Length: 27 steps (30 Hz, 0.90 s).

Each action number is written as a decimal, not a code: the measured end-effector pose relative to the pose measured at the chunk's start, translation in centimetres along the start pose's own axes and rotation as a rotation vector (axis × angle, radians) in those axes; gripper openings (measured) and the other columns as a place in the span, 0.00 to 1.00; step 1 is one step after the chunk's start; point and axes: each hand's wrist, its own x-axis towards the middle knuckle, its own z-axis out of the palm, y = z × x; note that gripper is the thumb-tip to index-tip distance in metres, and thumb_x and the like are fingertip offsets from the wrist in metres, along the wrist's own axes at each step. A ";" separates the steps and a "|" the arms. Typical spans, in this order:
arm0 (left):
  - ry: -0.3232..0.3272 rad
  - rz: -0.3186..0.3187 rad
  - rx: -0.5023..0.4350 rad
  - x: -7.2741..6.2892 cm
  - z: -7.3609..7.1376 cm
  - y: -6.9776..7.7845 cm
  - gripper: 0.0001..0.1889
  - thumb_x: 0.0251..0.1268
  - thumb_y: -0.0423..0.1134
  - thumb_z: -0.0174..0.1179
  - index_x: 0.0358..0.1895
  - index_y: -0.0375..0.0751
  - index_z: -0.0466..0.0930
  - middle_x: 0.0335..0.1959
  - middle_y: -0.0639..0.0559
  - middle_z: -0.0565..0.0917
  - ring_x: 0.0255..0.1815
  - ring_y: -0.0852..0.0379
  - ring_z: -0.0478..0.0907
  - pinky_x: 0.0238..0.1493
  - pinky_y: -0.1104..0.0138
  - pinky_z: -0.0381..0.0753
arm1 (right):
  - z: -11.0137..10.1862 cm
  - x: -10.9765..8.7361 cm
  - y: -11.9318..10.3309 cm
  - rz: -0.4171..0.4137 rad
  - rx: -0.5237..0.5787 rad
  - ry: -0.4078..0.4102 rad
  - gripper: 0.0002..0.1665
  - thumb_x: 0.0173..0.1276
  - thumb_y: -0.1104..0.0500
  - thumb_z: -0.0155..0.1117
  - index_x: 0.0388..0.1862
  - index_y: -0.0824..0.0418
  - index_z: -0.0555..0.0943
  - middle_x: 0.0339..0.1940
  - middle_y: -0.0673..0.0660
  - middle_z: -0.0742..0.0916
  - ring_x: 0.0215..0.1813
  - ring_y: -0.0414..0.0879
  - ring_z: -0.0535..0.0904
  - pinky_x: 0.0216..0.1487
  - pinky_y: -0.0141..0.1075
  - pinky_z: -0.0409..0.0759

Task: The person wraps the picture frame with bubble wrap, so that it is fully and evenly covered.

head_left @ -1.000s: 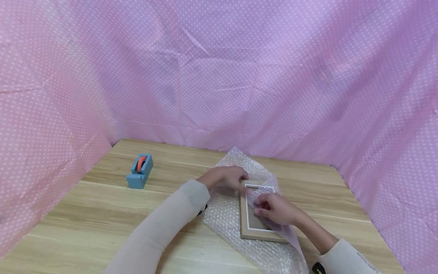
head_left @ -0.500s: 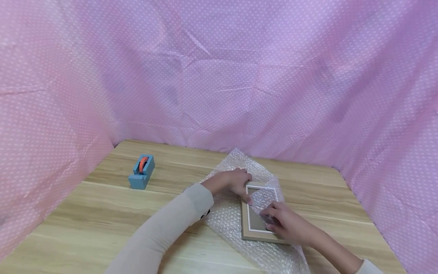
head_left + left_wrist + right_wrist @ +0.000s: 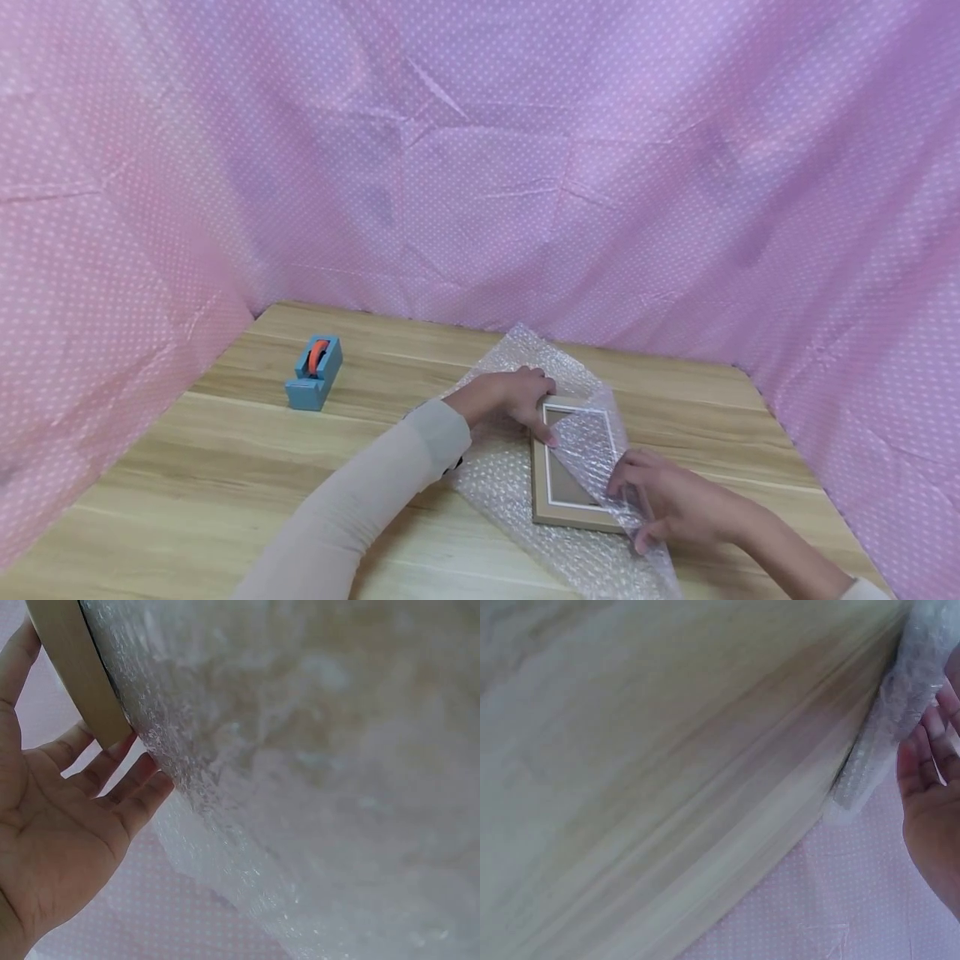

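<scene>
A light wooden picture frame (image 3: 539, 487) with a white inner border lies on a sheet of bubble wrap (image 3: 491, 467) on the table. One pointed flap of the wrap (image 3: 588, 450) is folded over the frame's right part. My left hand (image 3: 519, 400) holds the frame at its far left corner, thumb over its left side at the flap's tip. In the left wrist view, its fingers (image 3: 139, 799) reach past the frame's corner onto the wrap. My right hand (image 3: 678, 500) rests its loosely bent fingers on the flap along the frame's right edge, thumb apart.
A blue tape dispenser (image 3: 315, 373) with an orange roll stands at the left on the wood-grain table (image 3: 187, 483). Pink dotted cloth (image 3: 480, 167) hangs around the table's back and sides.
My right hand has let go of the flap's tip and slid right and nearer to the frame's right edge. The flap now lies flatter. My left thumb has shifted slightly toward me.
</scene>
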 end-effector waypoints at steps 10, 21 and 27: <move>0.007 0.024 -0.006 -0.4 -0.4 -0.1 0.43 0.48 0.69 0.74 0.65 0.50 0.76 0.54 0.53 0.75 0.55 0.55 0.70 0.58 0.59 0.76 | 0.5 0.4 0.3 0.004 -0.164 0.067 0.49 0.41 0.26 0.72 0.57 0.55 0.83 0.58 0.51 0.81 0.58 0.49 0.76 0.55 0.53 0.82; -0.030 0.060 -0.036 -0.3 -0.7 -0.9 0.43 0.52 0.65 0.74 0.69 0.49 0.75 0.58 0.52 0.74 0.58 0.55 0.70 0.62 0.60 0.74 | 0.0 0.0 -0.1 0.109 -0.143 0.060 0.51 0.40 0.25 0.72 0.64 0.46 0.80 0.68 0.58 0.77 0.65 0.59 0.74 0.53 0.58 0.82; -0.026 0.078 -0.073 -0.1 -0.9 -2.0 0.39 0.50 0.63 0.76 0.63 0.49 0.78 0.53 0.55 0.75 0.54 0.58 0.71 0.59 0.63 0.74 | 0.1 0.6 0.2 0.046 -0.172 0.069 0.51 0.43 0.25 0.73 0.65 0.47 0.79 0.69 0.60 0.77 0.65 0.62 0.75 0.53 0.58 0.83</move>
